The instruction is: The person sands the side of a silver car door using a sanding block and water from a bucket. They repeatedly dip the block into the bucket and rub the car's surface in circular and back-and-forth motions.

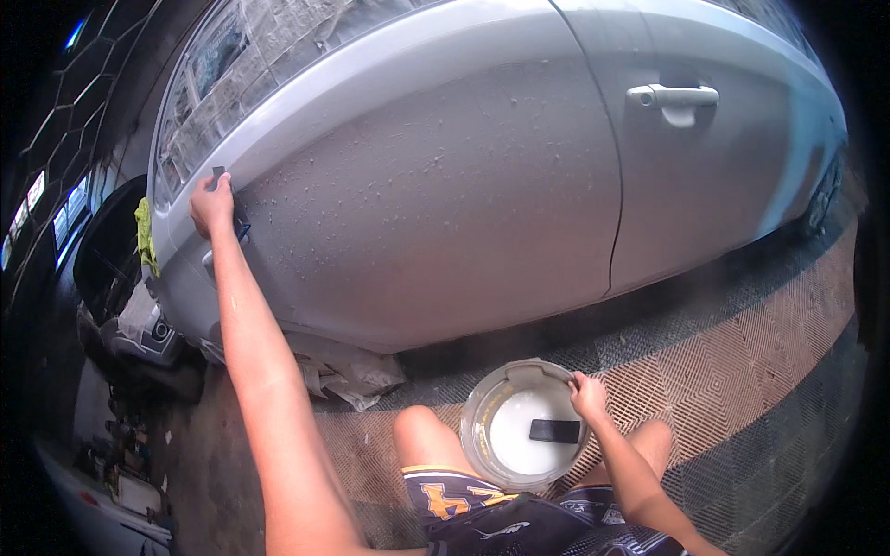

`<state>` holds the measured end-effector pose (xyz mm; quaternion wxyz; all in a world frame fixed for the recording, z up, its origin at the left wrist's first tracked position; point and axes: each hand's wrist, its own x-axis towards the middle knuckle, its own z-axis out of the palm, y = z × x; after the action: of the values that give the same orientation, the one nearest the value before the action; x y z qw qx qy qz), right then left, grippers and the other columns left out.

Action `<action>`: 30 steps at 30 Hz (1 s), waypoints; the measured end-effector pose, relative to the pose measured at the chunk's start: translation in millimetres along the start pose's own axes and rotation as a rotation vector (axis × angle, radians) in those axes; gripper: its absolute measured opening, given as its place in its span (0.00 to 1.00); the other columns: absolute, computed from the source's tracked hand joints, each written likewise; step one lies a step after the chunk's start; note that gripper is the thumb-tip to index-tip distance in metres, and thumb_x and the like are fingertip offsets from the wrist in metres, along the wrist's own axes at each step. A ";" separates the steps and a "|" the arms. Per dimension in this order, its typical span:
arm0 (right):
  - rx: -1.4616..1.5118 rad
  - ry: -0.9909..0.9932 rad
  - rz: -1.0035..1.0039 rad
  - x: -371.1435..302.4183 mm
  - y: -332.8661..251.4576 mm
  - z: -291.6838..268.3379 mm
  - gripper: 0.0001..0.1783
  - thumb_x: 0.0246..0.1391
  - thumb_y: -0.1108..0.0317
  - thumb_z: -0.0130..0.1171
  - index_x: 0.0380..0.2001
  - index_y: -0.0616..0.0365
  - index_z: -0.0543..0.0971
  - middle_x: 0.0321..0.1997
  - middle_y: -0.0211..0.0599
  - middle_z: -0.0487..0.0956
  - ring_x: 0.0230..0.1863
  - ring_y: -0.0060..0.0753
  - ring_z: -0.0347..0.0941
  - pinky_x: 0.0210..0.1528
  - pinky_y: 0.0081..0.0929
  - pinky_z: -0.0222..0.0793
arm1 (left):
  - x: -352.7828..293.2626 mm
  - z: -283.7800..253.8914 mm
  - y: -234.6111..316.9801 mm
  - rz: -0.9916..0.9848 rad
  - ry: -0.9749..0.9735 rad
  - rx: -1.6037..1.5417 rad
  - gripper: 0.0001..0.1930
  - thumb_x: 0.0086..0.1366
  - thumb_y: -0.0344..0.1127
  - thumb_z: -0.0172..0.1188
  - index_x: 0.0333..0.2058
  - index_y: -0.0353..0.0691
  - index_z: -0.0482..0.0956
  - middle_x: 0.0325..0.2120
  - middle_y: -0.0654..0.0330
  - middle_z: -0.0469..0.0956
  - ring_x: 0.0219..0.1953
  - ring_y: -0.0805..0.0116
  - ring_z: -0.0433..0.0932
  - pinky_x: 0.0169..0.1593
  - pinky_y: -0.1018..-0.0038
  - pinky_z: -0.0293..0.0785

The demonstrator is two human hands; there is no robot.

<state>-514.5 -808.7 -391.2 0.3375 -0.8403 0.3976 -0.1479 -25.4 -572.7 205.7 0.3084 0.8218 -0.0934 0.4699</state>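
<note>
My left hand (211, 206) reaches up to the left end of a silver-grey car door panel (445, 195), just below the window. Its fingers are closed on a small dark flat piece (219, 174) pressed to the paint; its kind is hard to make out. Water droplets cover much of the panel. Between my knees stands a translucent bucket (471, 428) with milky liquid inside. My right hand (590, 398) is closed over the bucket's right rim. A black rectangular block (556, 431) lies in the bucket, near that hand.
The car windows are covered with printed paper (297, 37). A pale door handle (672, 96) sticks out at upper right. A yellow-green cloth (144, 236) hangs at the car's left end. Crumpled paper (357, 375) lies under the car, on ribbed floor tiles (714, 389). Dark car parts (148, 343) stand at left.
</note>
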 end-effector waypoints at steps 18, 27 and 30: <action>-0.024 0.015 0.002 1.8 12.0 4.9 0.10 0.59 0.61 0.64 0.42 0.49 0.83 0.32 0.51 0.84 0.37 0.61 0.81 0.42 0.55 0.77 | -42.6 28.0 55.3 -0.111 0.216 -0.155 0.17 0.57 0.44 0.73 0.44 0.46 0.88 0.40 0.48 0.86 0.43 0.50 0.85 0.47 0.56 0.80; -0.022 0.029 -0.013 2.5 6.0 -7.6 0.11 0.60 0.59 0.63 0.40 0.51 0.83 0.31 0.50 0.84 0.36 0.60 0.81 0.39 0.54 0.77 | -252.8 41.2 375.2 0.936 0.326 -0.500 0.13 0.65 0.37 0.62 0.46 0.41 0.84 0.48 0.50 0.81 0.47 0.50 0.81 0.54 0.56 0.76; -0.003 0.055 -0.022 -8.4 20.0 -0.6 0.11 0.60 0.59 0.63 0.41 0.52 0.83 0.32 0.51 0.84 0.37 0.60 0.82 0.41 0.55 0.77 | -200.5 72.6 278.5 0.753 0.111 -0.619 0.16 0.63 0.42 0.64 0.46 0.41 0.85 0.44 0.48 0.83 0.51 0.51 0.79 0.55 0.53 0.75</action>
<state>-531.5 -811.6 -404.3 0.3235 -0.8408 0.3976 -0.1741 -205.4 -863.9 129.4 0.3513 0.5746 -0.5026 0.5421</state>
